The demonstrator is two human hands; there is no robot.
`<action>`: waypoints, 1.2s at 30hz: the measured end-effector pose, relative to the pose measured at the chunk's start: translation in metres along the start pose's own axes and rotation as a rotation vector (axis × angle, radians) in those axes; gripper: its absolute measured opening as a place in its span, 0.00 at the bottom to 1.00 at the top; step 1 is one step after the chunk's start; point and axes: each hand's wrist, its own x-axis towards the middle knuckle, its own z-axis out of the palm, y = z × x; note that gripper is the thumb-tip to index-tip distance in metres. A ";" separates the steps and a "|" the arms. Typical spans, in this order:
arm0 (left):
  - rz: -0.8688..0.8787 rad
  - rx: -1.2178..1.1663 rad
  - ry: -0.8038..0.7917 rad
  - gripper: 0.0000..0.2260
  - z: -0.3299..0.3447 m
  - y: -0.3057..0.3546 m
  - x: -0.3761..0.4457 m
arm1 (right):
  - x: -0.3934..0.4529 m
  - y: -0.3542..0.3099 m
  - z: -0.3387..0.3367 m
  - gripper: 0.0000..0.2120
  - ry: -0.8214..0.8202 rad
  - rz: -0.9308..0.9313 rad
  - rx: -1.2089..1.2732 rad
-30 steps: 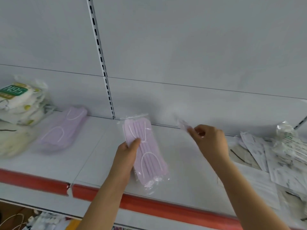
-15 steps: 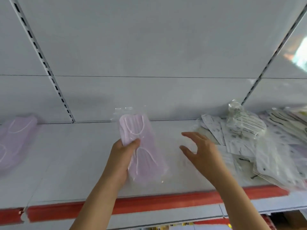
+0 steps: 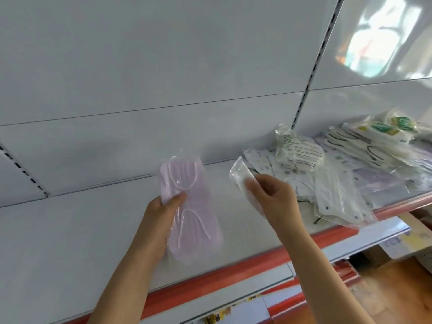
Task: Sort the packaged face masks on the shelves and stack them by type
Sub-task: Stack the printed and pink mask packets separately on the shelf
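Your left hand [image 3: 159, 218] grips the pink mask pack [image 3: 187, 206] | your right hand [image 3: 273, 197] fingers pinch a clear white pack [image 3: 240, 176] | both above shelf [image 3: 70, 230]

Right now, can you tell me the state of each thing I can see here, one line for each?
Left hand: grips the pink pack.
Pink pack: sealed, held above the shelf, top end raised.
Right hand: pinches the clear pack.
Clear pack: lifted off the shelf, tilted, contents blurred.
Mask pile: unsorted, packs overlap on the right of the shelf.
Shelf: level, red front edge.
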 end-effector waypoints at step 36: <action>-0.126 -0.110 -0.023 0.11 0.010 0.000 -0.006 | 0.074 0.047 -0.014 0.17 0.160 0.046 -1.056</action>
